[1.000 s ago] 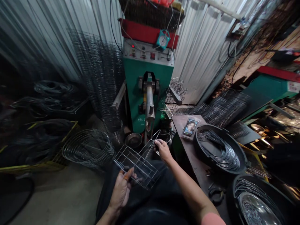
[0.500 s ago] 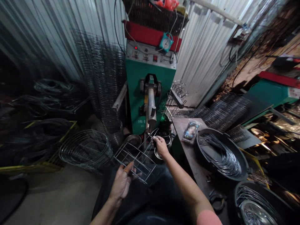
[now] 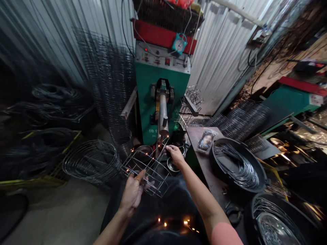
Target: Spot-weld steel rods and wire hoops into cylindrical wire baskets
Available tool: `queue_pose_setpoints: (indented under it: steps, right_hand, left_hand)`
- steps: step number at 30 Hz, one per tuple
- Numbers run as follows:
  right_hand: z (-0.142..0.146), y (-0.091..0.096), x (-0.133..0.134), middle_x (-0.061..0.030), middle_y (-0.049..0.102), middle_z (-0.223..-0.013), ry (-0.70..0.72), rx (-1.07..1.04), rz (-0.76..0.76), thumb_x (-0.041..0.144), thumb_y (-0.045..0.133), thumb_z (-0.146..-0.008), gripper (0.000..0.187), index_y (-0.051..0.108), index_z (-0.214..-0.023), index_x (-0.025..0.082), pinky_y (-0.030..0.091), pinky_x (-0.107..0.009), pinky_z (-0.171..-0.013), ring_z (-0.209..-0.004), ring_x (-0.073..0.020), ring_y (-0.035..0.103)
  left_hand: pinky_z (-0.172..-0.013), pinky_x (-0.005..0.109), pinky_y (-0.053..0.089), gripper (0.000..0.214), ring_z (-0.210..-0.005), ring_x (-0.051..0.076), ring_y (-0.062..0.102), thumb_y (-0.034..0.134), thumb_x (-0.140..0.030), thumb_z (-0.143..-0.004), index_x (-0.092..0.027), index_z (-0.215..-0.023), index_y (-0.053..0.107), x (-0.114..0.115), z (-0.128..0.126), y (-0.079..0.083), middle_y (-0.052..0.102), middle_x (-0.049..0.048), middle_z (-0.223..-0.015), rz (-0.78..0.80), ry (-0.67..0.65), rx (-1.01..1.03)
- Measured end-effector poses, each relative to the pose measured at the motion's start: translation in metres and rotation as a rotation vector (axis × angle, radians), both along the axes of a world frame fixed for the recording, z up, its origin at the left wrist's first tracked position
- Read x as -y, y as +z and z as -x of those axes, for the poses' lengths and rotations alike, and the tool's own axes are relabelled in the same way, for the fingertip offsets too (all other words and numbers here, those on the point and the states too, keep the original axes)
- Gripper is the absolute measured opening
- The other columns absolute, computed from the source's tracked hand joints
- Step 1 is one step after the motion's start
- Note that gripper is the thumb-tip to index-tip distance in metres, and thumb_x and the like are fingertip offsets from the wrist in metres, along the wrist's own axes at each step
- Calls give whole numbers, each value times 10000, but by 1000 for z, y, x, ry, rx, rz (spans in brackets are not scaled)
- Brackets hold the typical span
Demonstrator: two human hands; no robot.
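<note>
A rectangular wire rack (image 3: pixel 146 168) lies tilted between my hands, its far end under the electrode of the green welding machine (image 3: pixel 162 98). My left hand (image 3: pixel 133 192) grips the rack's near edge, thumb on top. My right hand (image 3: pixel 175 154) pinches the rack's far right corner close to the electrode. Orange sparks dot the rack's far end and fall across my dark apron (image 3: pixel 163 217).
A round wire basket (image 3: pixel 93 162) lies on the floor at left, tall wire stacks behind it. At right a brown bench (image 3: pixel 201 149) carries a phone (image 3: pixel 205 140) and black tubs of wire rings (image 3: pixel 237 166). Small metal bowls sit below the machine.
Both hands have pushed the rack forward under the electrode. Sparks now fly from the rack's far end and scatter onto my apron; none showed earlier.
</note>
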State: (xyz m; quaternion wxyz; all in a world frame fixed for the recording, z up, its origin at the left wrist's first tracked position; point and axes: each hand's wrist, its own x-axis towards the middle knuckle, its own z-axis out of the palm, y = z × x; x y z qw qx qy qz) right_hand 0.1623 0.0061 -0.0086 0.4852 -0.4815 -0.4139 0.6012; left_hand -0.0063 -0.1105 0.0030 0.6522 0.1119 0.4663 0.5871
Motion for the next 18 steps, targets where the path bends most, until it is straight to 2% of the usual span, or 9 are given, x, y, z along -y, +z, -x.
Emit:
queue_pose_setpoints:
  steps: [5,8,13,18]
  right_hand:
    - [-28,-4,49,1,601,-665,219,259,-36,464,610,-697,321,628,-743,147,387,-212,-566,-596,-93,518]
    - [-32,-5,72,6,614,-701,260,383,-121,400,585,-738,249,662,-792,169,391,-231,-633,-661,-113,526]
    - [-21,-5,73,14,609,-693,190,441,-210,301,581,-724,147,672,-764,193,394,-258,-688,-690,-136,526]
    - [-15,-12,71,19,601,-711,157,383,-221,320,587,-725,152,653,-801,206,400,-246,-676,-704,-131,522]
  left_hand:
    - [-630,318,543,311,-621,95,539,724,-204,-600,-198,-791,478,3,-2,-7,546,-45,-728,-87,45,-21]
    - [-638,321,541,296,-613,95,535,723,-202,-598,-194,-770,482,2,-2,-7,542,-50,-709,-97,72,-20]
    - [-650,338,539,254,-599,95,531,698,-150,-616,-187,-744,482,-1,-3,-4,540,-47,-666,-82,101,20]
    - [-644,330,537,207,-567,89,524,685,-165,-636,-184,-729,501,-4,-2,-7,528,-50,-634,-75,95,34]
